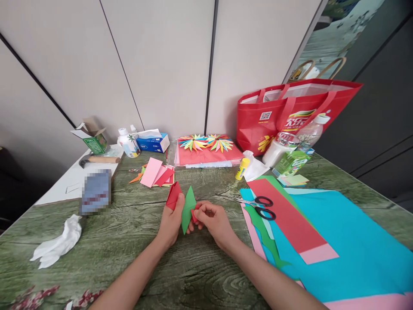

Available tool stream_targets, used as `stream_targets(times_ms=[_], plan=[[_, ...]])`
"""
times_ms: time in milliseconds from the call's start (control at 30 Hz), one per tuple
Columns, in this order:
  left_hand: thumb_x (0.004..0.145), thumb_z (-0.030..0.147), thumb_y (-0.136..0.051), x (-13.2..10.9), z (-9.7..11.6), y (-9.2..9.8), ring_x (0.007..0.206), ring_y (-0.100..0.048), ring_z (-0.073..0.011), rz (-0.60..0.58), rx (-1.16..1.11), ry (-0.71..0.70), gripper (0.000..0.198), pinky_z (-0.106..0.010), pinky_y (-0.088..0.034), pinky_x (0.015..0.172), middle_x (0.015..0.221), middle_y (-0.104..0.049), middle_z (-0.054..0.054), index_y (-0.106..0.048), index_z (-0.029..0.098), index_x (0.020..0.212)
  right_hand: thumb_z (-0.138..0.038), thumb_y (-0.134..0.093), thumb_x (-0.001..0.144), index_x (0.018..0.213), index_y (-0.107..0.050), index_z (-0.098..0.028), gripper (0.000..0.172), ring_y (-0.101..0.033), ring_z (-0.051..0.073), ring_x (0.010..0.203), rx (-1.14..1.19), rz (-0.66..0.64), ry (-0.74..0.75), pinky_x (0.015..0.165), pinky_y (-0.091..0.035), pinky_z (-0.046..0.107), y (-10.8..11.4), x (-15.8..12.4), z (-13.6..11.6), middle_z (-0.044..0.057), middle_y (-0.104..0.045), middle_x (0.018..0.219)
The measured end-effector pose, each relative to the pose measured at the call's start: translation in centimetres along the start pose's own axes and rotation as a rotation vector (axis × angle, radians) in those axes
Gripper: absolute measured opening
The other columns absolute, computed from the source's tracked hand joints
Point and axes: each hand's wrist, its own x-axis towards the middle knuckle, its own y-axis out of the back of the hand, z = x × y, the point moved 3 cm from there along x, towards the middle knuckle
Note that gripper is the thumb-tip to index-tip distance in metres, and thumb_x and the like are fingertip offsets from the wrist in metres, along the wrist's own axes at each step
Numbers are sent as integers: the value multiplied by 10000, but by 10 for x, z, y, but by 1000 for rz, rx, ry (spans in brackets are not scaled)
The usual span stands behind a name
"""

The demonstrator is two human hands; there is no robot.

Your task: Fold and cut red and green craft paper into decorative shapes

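Green folded paper (188,209) is at frame centre, pinched between your two hands just above the tabletop (135,241). Its long axis runs near vertical in the frame, far tip leaning slightly right. Your left hand (172,221) is curled closed on its left edge. A red folded piece (173,194) pokes up past those fingers, touching the green one. Your right hand (214,220) is closed too, fingertips nipping the right edge plus a small red bit. Both hands are equally near. The green is flat, kite-shaped and sharply creased. Scissors (263,206) lie right of centre on the coloured sheets (338,232), untouched.
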Motion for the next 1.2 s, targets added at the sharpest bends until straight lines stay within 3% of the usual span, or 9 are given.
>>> stream_targets(times_ms=[133, 233, 300, 400, 500, 733, 933, 1200], plan=[[771, 544, -440, 1, -3, 2, 268, -458, -108, -16, 42, -44, 440, -192, -360, 264, 352, -516, 13, -528, 161, 572, -340, -647, 641, 478, -515, -144, 287, -466, 60, 419, 3, 14, -11, 399, -355, 204, 1, 1, 1, 2, -565, 659], [756, 365, -526, 1, 2, 0, 329, -493, -102, -136, 149, -95, 295, -191, -412, 336, 390, -537, 17, -534, 152, 551, -347, -623, 681, 483, -467, -169, 309, -474, 85, 402, 51, -15, -5, 409, -335, 211, 1, 3, 1, -42, -494, 461], [709, 236, -554, 0, 7, -3, 375, -519, -100, -225, 230, -129, 183, -191, -444, 392, 432, -566, 11, -550, 142, 552, -344, -609, 701, 483, -450, -175, 319, -478, 89, 393, 78, -37, 11, 408, -325, 212, 1, 3, -1, -51, -477, 419], [702, 184, -507, -1, 11, -5, 398, -537, -107, -272, 256, -147, 146, -207, -463, 423, 470, -595, 1, -558, 138, 574, -346, -604, 708, 485, -448, -178, 320, -472, 86, 374, 100, -45, 26, 394, -322, 210, 0, 3, -3, -60, -463, 401], [719, 208, -483, 0, 7, -4, 382, -533, -116, -228, 250, -152, 159, -221, -457, 408, 462, -587, 4, -534, 145, 583, -371, -607, 701, 488, -444, -183, 328, -449, 83, 349, 105, -26, 22, 379, -328, 213, -1, 2, -4, -74, -430, 383], [727, 305, -520, -1, -1, 4, 374, -521, -121, 46, 397, -232, 168, -216, -413, 383, 450, -547, 39, -483, 168, 637, -413, -617, 689, 514, -479, -168, 331, -411, 66, 365, 26, 26, 14, 381, -317, 196, 2, 3, 1, -59, -466, 409], [712, 339, -521, -6, 6, -3, 371, -539, -133, 5, 354, -207, 171, -240, -446, 382, 472, -569, 51, -516, 169, 698, -406, -630, 658, 492, -441, -178, 339, -387, 63, 347, 25, 75, -8, 354, -299, 189, 4, 4, 3, -65, -456, 397], [753, 344, -514, -7, 0, -8, 382, -567, -146, -57, 222, -146, 165, -265, -485, 403, 486, -585, 52, -471, 185, 773, -463, -614, 690, 547, -492, -163, 353, -384, 61, 350, 11, 111, -12, 356, -301, 189, 6, 3, 6, -59, -465, 411]])
